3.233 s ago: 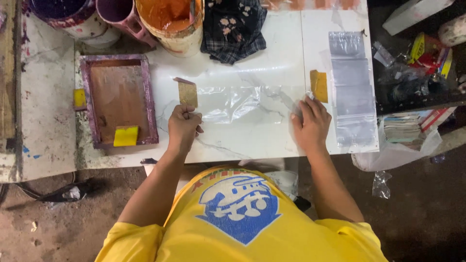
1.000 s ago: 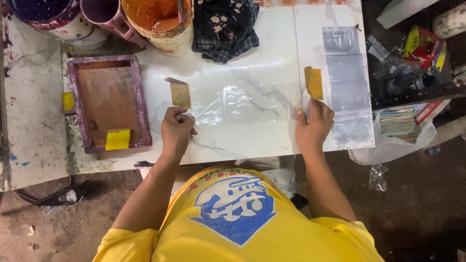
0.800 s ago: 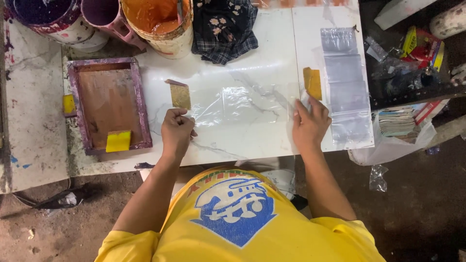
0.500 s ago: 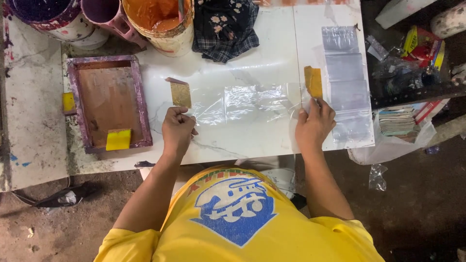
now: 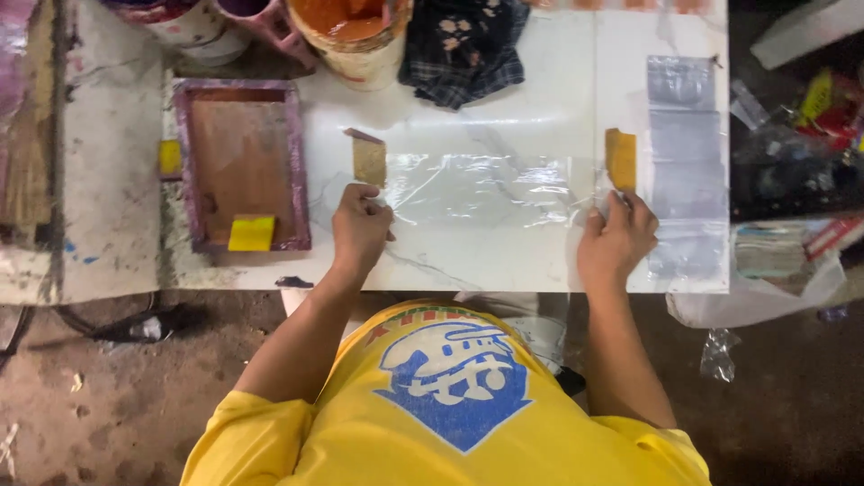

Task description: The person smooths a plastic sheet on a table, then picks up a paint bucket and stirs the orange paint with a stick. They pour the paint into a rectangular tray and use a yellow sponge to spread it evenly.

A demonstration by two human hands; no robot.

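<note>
1. Clear plastic bag lies flat mid-bench; left hand pinches its left end, right hand its right
2. Best keep both grips taut, smoothing wrinkles evenly

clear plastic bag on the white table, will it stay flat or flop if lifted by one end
The clear plastic bag shows wrinkles and glare ripples, so it is probably thin and would sag rather than stay flat. It looks very light and might slide easily on the glossy white table. The left hand and right hand each pinch one end, which probably keeps it spread.
</note>
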